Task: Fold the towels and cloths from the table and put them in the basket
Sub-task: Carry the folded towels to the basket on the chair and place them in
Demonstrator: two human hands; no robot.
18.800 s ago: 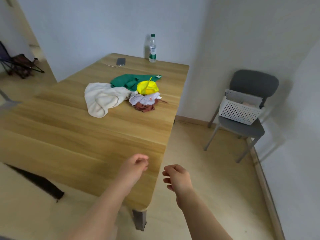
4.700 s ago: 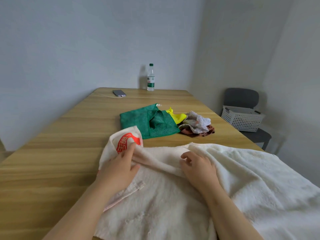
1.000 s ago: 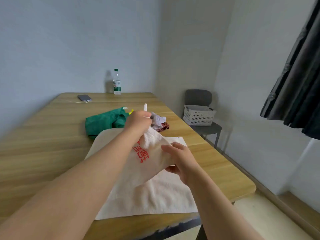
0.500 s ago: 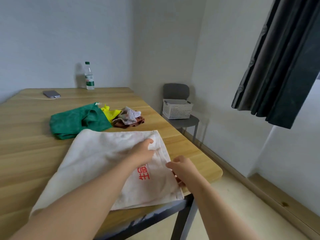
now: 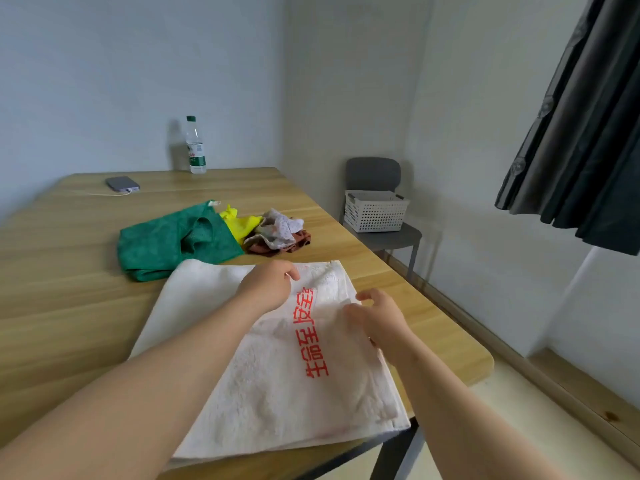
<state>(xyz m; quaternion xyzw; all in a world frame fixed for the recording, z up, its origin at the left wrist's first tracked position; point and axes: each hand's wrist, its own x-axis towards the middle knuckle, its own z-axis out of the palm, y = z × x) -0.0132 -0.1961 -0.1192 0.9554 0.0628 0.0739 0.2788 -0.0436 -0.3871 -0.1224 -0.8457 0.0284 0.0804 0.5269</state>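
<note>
A white towel (image 5: 277,375) with red characters lies folded flat at the near right corner of the wooden table (image 5: 69,306). My left hand (image 5: 268,285) rests on it near its far edge, fingertips pressing down. At the towel's right edge, my right hand (image 5: 379,315) pinches the cloth between thumb and fingers. Beyond the towel lie a green cloth (image 5: 173,240), a yellow cloth (image 5: 242,223) and a small heap of white patterned and brown cloths (image 5: 280,233). The white perforated basket (image 5: 375,213) stands on a grey chair (image 5: 377,174) past the table's right side.
A water bottle (image 5: 195,147) and a phone (image 5: 122,184) with a cable sit at the table's far end. Dark curtains (image 5: 581,133) hang at the right. The floor runs between table, chair and wall.
The lifted towel half has been laid down flat. My left hand slid left along the far edge, and my right hand came onto the towel's right edge.
</note>
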